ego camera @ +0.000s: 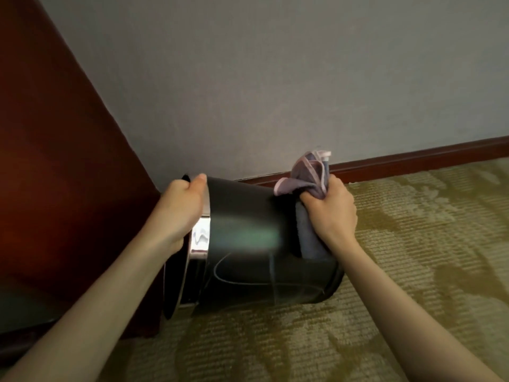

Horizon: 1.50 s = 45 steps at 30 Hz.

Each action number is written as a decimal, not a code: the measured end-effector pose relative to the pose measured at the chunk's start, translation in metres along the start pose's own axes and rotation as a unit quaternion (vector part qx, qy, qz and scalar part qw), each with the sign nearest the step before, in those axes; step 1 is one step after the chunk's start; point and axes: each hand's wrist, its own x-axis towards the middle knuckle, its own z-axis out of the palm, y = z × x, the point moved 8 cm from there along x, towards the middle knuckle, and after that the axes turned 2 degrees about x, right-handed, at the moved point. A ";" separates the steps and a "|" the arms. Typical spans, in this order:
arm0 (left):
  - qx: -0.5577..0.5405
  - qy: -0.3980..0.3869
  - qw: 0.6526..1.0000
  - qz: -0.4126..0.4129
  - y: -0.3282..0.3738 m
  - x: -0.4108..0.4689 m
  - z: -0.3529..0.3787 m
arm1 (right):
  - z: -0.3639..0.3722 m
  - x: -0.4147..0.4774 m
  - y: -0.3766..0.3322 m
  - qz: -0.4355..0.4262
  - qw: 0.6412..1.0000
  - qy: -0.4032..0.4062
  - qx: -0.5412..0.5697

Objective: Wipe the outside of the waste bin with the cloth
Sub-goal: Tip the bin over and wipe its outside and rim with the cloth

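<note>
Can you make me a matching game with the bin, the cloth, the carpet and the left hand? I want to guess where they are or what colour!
Things:
1 bin
2 cloth
3 carpet
4 left hand

Clues:
A bunched up in the right hand
B gripping the bin's shiny rim
C black, tipped sideways
D yellow-green with a pattern

Pairs: 1-C, 2-A, 3-D, 4-B

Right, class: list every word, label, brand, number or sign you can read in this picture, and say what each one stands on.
None: no text can be read anywhere.
The waste bin shows only glare and faint curved lines, no lettering.
The cloth, wall, carpet and wooden panel carry no writing.
</note>
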 end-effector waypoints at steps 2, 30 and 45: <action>-0.043 -0.036 0.998 -0.041 -0.002 0.006 0.008 | 0.004 0.012 0.002 0.004 1.000 -0.024 -0.004; 0.118 -0.004 0.892 0.436 0.006 -0.088 0.023 | -0.008 0.055 0.065 0.098 0.994 -0.033 0.031; 0.085 0.010 0.965 0.249 0.027 -0.045 0.002 | 0.005 0.056 0.046 0.026 0.995 -0.093 -0.023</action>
